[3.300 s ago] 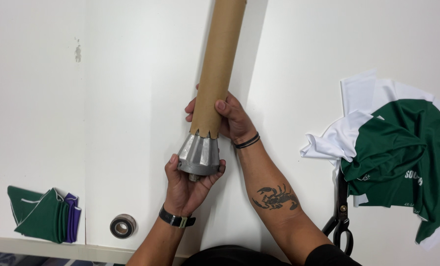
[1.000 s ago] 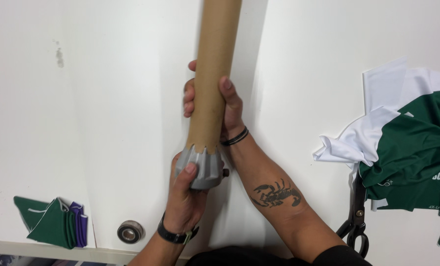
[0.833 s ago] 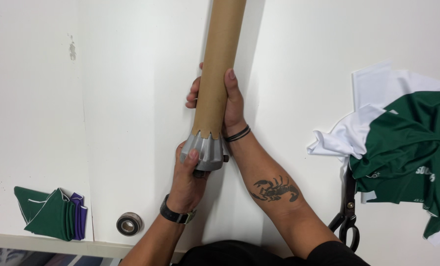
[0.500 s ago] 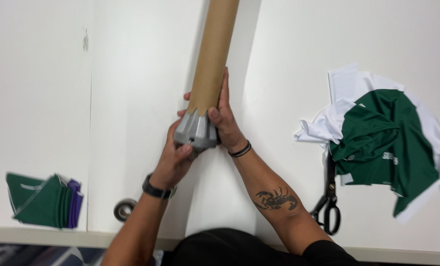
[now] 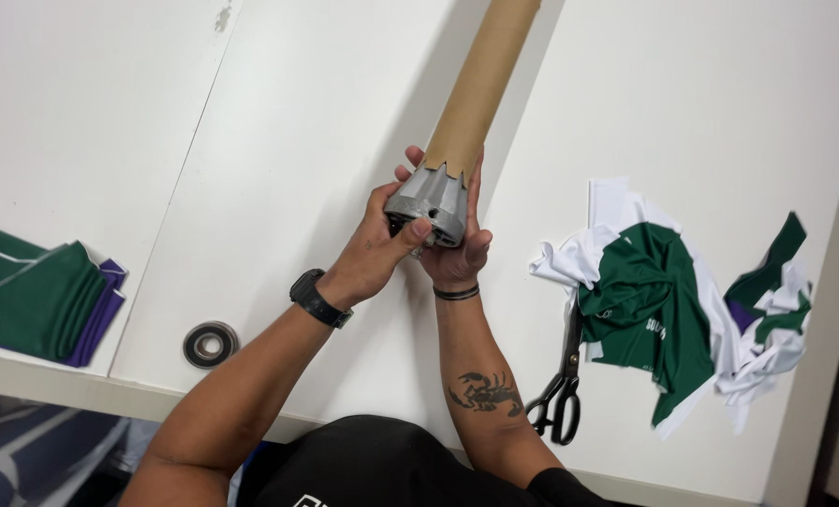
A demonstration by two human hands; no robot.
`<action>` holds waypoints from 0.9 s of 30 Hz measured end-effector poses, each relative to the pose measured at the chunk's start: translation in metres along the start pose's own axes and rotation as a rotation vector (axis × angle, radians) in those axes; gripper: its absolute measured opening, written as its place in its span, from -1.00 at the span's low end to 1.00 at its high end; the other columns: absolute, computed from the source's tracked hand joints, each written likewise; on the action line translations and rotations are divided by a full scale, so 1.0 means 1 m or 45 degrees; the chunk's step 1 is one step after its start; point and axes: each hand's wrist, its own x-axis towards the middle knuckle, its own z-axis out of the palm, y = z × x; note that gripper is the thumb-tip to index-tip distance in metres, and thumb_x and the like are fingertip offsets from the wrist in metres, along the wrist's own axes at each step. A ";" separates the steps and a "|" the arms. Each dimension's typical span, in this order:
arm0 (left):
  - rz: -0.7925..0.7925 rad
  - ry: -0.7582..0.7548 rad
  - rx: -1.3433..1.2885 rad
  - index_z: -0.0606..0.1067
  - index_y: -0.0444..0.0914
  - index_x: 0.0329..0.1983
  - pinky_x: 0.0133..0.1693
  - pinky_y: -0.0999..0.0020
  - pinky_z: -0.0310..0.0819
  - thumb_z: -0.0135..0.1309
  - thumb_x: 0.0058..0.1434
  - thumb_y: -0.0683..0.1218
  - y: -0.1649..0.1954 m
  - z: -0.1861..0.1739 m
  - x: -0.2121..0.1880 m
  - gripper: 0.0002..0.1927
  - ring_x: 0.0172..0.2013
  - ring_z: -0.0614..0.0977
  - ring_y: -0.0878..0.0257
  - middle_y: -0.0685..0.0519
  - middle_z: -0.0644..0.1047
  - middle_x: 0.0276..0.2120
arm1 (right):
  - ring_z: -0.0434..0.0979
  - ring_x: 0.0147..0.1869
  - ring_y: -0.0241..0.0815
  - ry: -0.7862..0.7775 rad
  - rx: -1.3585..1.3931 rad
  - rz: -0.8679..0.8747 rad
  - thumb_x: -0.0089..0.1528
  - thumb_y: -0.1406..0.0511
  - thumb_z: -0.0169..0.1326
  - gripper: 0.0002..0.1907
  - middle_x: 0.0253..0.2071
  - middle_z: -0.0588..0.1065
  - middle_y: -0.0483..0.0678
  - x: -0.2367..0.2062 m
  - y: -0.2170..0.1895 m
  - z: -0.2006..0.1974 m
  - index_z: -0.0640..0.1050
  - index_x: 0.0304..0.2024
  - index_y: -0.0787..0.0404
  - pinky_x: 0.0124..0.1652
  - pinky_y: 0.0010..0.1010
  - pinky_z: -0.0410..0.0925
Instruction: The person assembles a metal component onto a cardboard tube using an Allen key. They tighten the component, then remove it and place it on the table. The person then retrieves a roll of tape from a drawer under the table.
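— Where do we have the cardboard tube (image 5: 480, 84) right now?

— It lies over the white table (image 5: 297, 141), its long axis running from our hands up and away to the right, out past the top edge of the view. The near end sits in the grey metal end cap (image 5: 428, 202), whose notched rim bites over the tube.

— And our grip?

— Both hands are closed on that cap. Our left hand (image 5: 374, 252) wraps it from the left, thumb across its face. Our right hand (image 5: 457, 253) cups it from below and to the right, fingers reaching up alongside the tube. So the whole tube stretches away from the grip, none of it behind our hands.

— Which hand is nearer the tube itself?

— The right; its fingertips touch the cardboard, we judge. The scissors (image 5: 560, 390) and green and white cloth (image 5: 673, 300) lie well apart, to the right.
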 end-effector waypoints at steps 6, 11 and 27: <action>-0.486 -0.063 0.841 0.17 -0.30 0.37 0.16 0.15 0.51 -0.07 -0.11 0.58 0.051 -0.010 0.007 0.17 0.15 0.60 0.04 -0.27 0.51 0.10 | 0.47 0.28 0.20 0.240 0.038 -0.148 0.15 -0.37 0.08 0.21 0.28 0.31 0.32 -0.005 0.006 0.003 -0.11 0.63 -0.10 0.20 0.03 0.48; 0.682 -0.126 1.064 -0.14 -0.39 0.57 0.42 -0.08 0.10 0.36 -0.23 0.50 0.065 -0.031 0.052 0.55 0.48 0.13 -0.26 -0.46 0.08 0.49 | 0.46 0.27 0.17 0.177 0.123 -0.149 0.26 -0.37 -0.07 0.09 0.30 0.31 0.30 -0.009 -0.003 0.000 -0.10 0.65 -0.12 0.19 0.02 0.44; 0.087 -0.531 -0.254 -0.05 -0.31 0.62 0.37 0.11 0.41 0.52 -0.12 0.20 0.022 -0.009 0.053 0.39 0.31 0.49 0.00 -0.22 0.36 0.38 | 0.50 0.26 -0.19 0.213 -0.656 -0.010 0.39 -0.26 -0.16 -0.09 0.27 0.48 0.04 -0.089 -0.051 -0.032 0.22 0.52 0.24 0.19 -0.40 0.41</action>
